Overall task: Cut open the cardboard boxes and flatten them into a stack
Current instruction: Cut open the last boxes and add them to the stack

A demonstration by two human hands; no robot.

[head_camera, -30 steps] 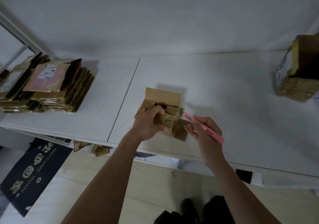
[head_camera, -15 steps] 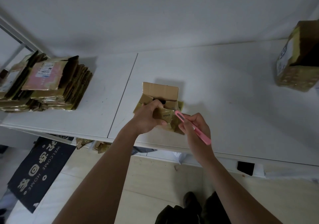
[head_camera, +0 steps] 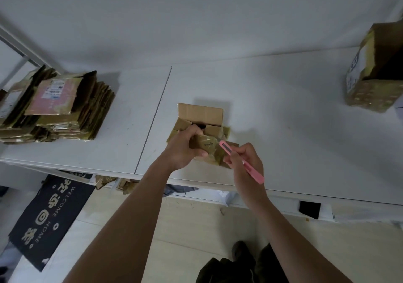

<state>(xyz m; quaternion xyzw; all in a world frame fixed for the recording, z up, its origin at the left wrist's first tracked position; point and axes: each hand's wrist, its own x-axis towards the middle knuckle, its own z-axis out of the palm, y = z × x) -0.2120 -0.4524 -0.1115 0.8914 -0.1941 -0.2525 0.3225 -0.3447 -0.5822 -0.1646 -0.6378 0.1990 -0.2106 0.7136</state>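
Holding the box [head_camera: 200, 117] tight, the left hand [head_camera: 184, 149] curls its fingers round the taped front flap so the box cannot slide or spin. The right hand [head_camera: 245, 162] pinches a pink knife [head_camera: 241, 161] like a pencil, fingers closed round its middle. The knife tip touches the shiny tape at the front of the box, just beside the left thumb. I think it is held low and slanted so the blade can slip along the tape and not dig deep into the cardboard.

The box sits on the white surface [head_camera: 283, 119], close to its front edge, so both hands can reach it easily. The back flap of the box stands up and two side flaps fold in, so the top is already open. The front part is crumpled and still taped, and that looks like the part being cut now.

Far to the left of the box lies a stack [head_camera: 58, 108] of flat boxes, one on top of another. That must be where this box goes once it is squashed flat. Far to the right of the box stands another box [head_camera: 370, 71], still in shape, waiting its turn.

The blade is very near the left thumb, so a slip could hurt. Cutting away from that hand would be safer.
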